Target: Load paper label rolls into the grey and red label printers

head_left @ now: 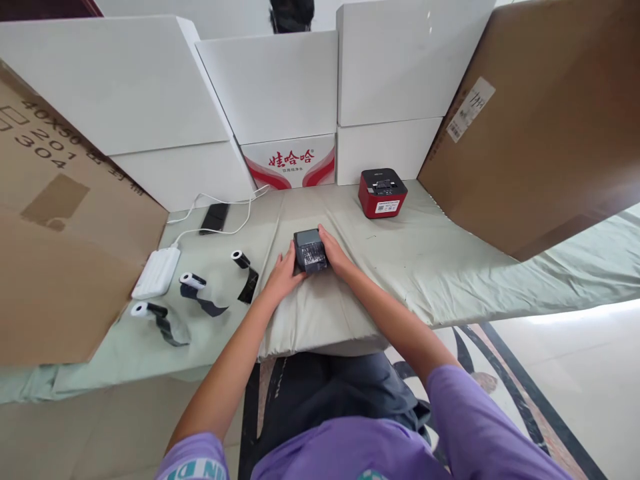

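A small dark grey box-shaped device [310, 250] rests on the pale green cloth [400, 267] covering the table, straight ahead of me. My left hand [283, 273] presses against its left side with fingers closed along it. My right hand [334, 252] clasps its right side. Both hands hold the device between them. To the left lie three small white rolls with black film trailing from them [193, 281], [241, 259], [143, 309].
A red and black label printer [383, 193] stands at the back right. A white power bank [157, 272] with a white cable and a black phone [215, 218] lie at the left. White boxes [280, 87] wall the back; cardboard sheets [540, 113] lean on both sides.
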The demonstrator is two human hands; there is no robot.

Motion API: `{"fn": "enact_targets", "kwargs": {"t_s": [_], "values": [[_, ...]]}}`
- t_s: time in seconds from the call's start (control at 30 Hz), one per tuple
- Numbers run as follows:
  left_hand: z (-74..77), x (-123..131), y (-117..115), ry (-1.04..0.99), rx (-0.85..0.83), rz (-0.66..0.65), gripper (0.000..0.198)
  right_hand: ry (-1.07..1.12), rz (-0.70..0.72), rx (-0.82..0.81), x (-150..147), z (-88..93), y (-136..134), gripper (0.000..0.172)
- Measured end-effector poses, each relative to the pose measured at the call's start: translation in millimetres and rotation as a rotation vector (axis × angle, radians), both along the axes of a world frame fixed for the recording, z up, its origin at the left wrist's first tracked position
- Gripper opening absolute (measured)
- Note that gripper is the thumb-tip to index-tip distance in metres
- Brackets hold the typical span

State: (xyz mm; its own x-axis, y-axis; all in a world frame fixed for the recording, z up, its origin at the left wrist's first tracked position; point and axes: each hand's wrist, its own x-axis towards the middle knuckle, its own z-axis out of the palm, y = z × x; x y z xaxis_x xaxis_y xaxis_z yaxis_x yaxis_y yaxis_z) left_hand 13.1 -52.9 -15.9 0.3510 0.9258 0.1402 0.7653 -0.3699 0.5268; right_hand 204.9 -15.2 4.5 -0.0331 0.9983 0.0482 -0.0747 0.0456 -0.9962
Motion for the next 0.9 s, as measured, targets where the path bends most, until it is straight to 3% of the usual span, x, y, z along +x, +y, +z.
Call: {"fn": "enact_targets", "kwargs": {"t_s": [0.27,0.47,0.9], "values": [[4.3,1,0,0.144,-0.016,0.043,0.12,-0.1,-0.052,-0.029,-5,-5.7,-14,0.103],[10.7,2,-1,0.221,-0.005,0.063,0.11,-0.116,-0.061,-0.022,-4,-6.7,-13,0.097],[14.2,1,0,0.139,0.041,0.038,0.097,-0.074,-0.096,-0.041,-5,-4.1,-12,0.088]]}}
